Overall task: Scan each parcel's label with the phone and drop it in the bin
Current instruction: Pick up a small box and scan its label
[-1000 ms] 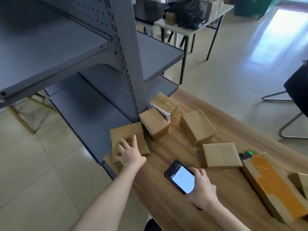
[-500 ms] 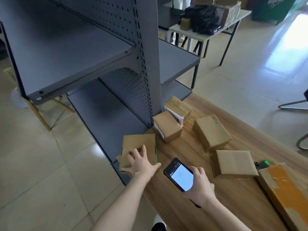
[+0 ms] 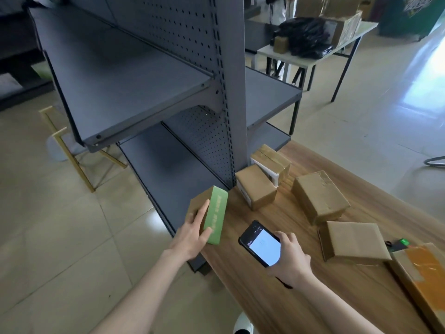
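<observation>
- Left grip (image 3: 192,233) clasps green-sided parcel (image 3: 215,213), tipped on edge at the desk's (image 3: 265,300) left edge.
- Right grip (image 3: 291,259) curls round phone (image 3: 261,243) above the desk, near that edge.

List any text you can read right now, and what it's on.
Nothing reads cleanly.
Green side of the box in the left hand: pale lettering, blurred.
Screen of the phone in the right hand: tiny, unreadable.
White label on the parcel by the shelf post: too small.
Green banner: blurred.
</observation>
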